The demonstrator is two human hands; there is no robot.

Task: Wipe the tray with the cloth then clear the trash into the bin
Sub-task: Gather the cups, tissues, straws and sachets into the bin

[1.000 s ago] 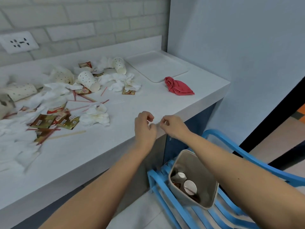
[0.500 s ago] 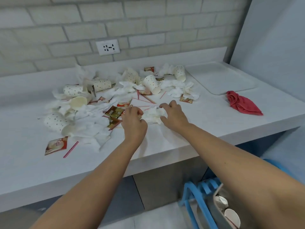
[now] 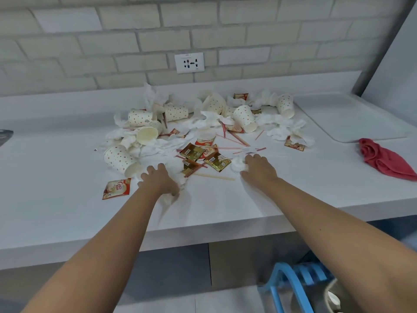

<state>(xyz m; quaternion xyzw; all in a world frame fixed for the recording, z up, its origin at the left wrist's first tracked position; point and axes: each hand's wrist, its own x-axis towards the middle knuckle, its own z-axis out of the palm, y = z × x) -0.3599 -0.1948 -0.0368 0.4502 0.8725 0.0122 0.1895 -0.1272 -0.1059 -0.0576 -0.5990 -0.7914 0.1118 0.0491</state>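
Our left hand [image 3: 159, 180] clutches a tissue [image 3: 178, 173], our right hand [image 3: 259, 170] curls round a tissue ball [image 3: 238, 164] (tray [image 3: 352, 118] and cloth [image 3: 383, 161] lie aside, rightward); we judge trash-clearing underway, next carrying both handfuls down to the bin [image 3: 313, 301]

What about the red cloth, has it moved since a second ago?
No. The red cloth lies by the near edge of the tray, just as before; only the camera turned.

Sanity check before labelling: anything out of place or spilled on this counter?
Yes. Trash is strewn across the counter: polka-dot paper cups tipped on their sides among crumpled tissues, sachets and straws. The red cloth lies crumpled beside the tray, not on it.
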